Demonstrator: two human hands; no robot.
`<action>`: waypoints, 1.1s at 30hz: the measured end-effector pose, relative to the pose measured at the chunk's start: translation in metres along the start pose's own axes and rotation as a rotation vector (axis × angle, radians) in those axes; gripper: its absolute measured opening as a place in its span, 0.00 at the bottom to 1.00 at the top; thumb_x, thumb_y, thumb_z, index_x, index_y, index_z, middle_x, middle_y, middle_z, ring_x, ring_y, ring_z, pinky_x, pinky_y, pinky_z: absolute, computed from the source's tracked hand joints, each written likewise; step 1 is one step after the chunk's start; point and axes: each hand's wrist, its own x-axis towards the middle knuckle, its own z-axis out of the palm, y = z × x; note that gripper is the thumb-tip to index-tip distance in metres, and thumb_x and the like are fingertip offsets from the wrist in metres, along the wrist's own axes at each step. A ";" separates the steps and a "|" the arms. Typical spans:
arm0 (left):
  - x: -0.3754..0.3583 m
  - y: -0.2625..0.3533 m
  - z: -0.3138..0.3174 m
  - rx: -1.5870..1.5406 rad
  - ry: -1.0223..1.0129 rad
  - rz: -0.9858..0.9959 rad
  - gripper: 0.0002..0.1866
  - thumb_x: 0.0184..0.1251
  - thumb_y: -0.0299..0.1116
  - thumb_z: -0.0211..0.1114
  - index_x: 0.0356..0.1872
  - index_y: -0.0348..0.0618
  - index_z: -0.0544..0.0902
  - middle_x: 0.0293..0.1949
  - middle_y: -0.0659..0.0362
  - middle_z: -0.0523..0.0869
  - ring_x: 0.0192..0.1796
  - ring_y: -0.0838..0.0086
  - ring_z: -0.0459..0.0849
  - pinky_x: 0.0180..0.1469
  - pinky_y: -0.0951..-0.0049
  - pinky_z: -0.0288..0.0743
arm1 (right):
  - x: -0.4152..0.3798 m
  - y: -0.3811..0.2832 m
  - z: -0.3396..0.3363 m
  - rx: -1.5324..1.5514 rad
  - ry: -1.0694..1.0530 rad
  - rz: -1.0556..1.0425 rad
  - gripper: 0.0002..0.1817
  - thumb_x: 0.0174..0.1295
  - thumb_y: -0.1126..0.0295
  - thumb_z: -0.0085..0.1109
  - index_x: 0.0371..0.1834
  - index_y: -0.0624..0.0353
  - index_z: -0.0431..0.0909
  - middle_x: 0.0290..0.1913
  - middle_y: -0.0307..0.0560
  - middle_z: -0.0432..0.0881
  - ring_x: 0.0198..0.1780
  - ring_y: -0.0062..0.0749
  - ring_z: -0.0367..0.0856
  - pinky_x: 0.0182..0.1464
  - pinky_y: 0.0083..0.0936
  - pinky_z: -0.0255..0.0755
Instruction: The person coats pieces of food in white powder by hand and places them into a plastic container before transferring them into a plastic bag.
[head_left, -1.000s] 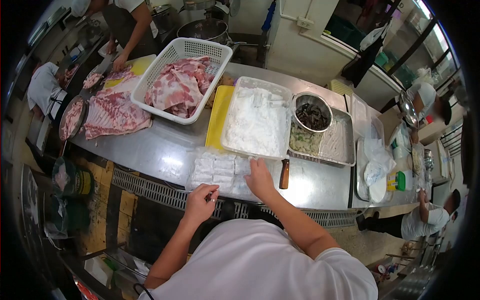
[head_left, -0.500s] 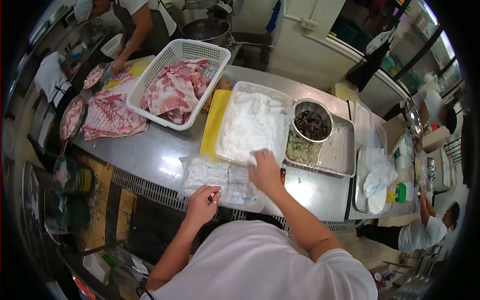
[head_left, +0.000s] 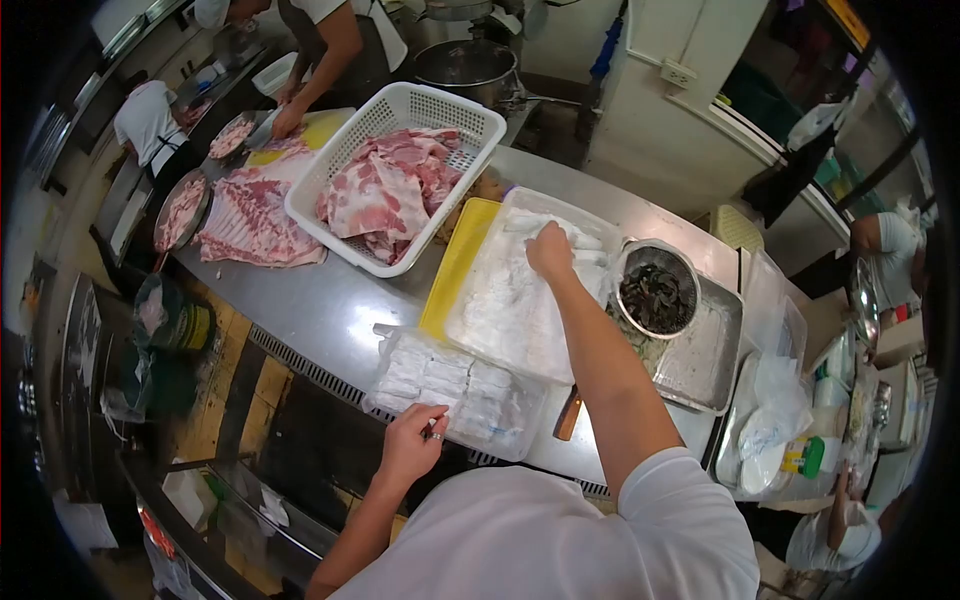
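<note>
A translucent tray [head_left: 500,300] of white powder holds white-coated pieces toward its far side. My right hand [head_left: 550,252] reaches into that far part, fingers down and pressed together at the coated pieces; what they hold is hidden. Nearer me lies a shallow clear tray [head_left: 520,425] lined with plastic, with rows of white-coated pieces [head_left: 440,375]. At its near left edge is my left hand [head_left: 413,445], fingers curled together, a ring on one; whatever they pinch is too small to name. A yellow board [head_left: 455,260] lies partly under the powder tray.
A white basket [head_left: 300,205] of raw meat [head_left: 375,200] and a meat slab [head_left: 250,225] are at left. A steel bowl [head_left: 655,290] sits by a metal tray [head_left: 700,370] at right. A knife handle [head_left: 568,415] lies near the front edge. Co-workers stand at both sides.
My right hand has moved from the near edge of the powder tray to the coated pieces at its far side. My left hand stays by the shallow tray. The view has shifted.
</note>
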 end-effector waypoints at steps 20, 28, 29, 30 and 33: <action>0.001 -0.009 0.005 -0.051 0.049 -0.031 0.10 0.69 0.24 0.71 0.49 0.39 0.89 0.41 0.51 0.89 0.34 0.62 0.89 0.38 0.68 0.84 | -0.065 0.025 -0.014 0.290 -0.367 -0.259 0.23 0.60 0.71 0.67 0.58 0.68 0.82 0.55 0.67 0.85 0.57 0.60 0.85 0.60 0.46 0.79; 0.006 -0.012 -0.003 -0.041 0.008 0.058 0.10 0.69 0.24 0.71 0.49 0.39 0.89 0.41 0.51 0.90 0.33 0.62 0.89 0.38 0.67 0.83 | -0.144 0.027 -0.069 -0.067 -0.386 -0.481 0.23 0.59 0.73 0.65 0.59 0.71 0.82 0.55 0.71 0.83 0.59 0.63 0.83 0.63 0.45 0.77; 0.006 -0.014 -0.003 -0.044 0.018 0.089 0.10 0.69 0.24 0.71 0.49 0.39 0.89 0.40 0.51 0.90 0.33 0.63 0.89 0.38 0.67 0.83 | -0.147 0.024 -0.078 -0.063 -0.518 -0.437 0.23 0.59 0.73 0.64 0.59 0.70 0.82 0.57 0.71 0.83 0.59 0.64 0.83 0.63 0.45 0.78; 0.005 -0.015 -0.004 -0.046 0.012 0.091 0.10 0.69 0.24 0.71 0.49 0.39 0.89 0.40 0.51 0.90 0.33 0.63 0.89 0.38 0.66 0.83 | -0.149 0.021 -0.084 -0.059 -0.650 -0.390 0.23 0.59 0.72 0.63 0.59 0.69 0.82 0.58 0.71 0.83 0.59 0.64 0.83 0.63 0.45 0.78; 0.002 -0.018 -0.008 -0.056 0.001 0.102 0.10 0.68 0.24 0.71 0.49 0.39 0.89 0.40 0.52 0.89 0.33 0.62 0.89 0.38 0.67 0.83 | -0.137 0.037 -0.052 -0.031 -0.198 -0.320 0.24 0.60 0.68 0.65 0.58 0.71 0.81 0.54 0.72 0.85 0.58 0.63 0.85 0.62 0.46 0.79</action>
